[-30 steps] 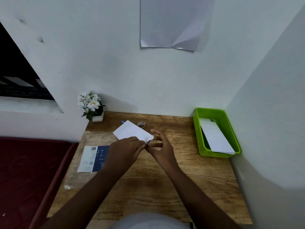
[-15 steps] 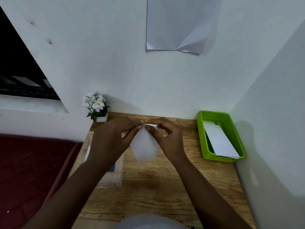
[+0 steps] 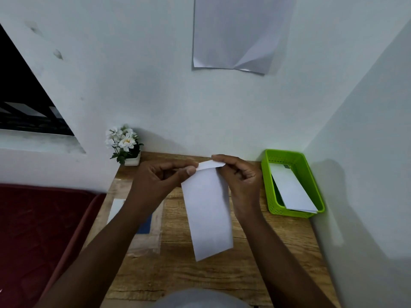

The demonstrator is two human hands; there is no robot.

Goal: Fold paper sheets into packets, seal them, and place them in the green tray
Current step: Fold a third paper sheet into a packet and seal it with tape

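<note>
A long white folded paper packet (image 3: 208, 214) hangs in the air over the wooden table (image 3: 278, 252), its lower end toward me. My left hand (image 3: 160, 181) pinches its top left corner. My right hand (image 3: 239, 174) pinches the top right, where a narrow flap is bent over. The green tray (image 3: 268, 187) stands at the table's right edge against the wall. Inside it lie white folded packets (image 3: 291, 190).
A small pot of white flowers (image 3: 124, 144) sits at the table's back left corner. A blue and white printed sheet (image 3: 145, 225) lies on the table under my left forearm. Walls close the back and right sides. A dark red surface (image 3: 44, 230) lies left.
The packet has turned from flat and sideways to hanging lengthwise. Both hands have moved up to its top edge, and the flap there is now bent over.
</note>
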